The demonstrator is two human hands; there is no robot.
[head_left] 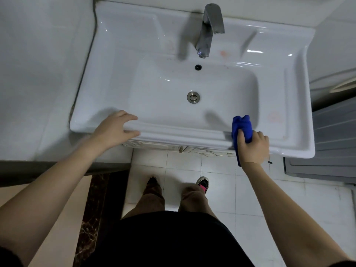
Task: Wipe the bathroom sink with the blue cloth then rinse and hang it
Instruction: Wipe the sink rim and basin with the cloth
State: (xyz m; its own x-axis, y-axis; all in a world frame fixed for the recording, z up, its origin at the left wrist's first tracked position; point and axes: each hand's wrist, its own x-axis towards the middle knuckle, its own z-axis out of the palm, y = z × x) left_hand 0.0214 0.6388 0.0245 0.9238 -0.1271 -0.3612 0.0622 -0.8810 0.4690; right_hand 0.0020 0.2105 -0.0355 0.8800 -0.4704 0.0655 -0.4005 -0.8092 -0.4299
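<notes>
Shoes (202, 183), dark and one with a pink lace, stand on the white floor tiles (183, 164) below the glossy white ceramic sink (183, 134). At its near rim the left-hand grip (113, 130) lies open, fingers spread over the edge and holding nothing. The right-hand grip (253, 146) is curled tightly around the bunched bright blue cloth (242, 126), pressing it on the right part of that rim, one end hanging below the wrist. Farther in sit the round metal drain (193, 97), the dark overflow hole (198, 67) and the grey metal faucet (209, 29).
</notes>
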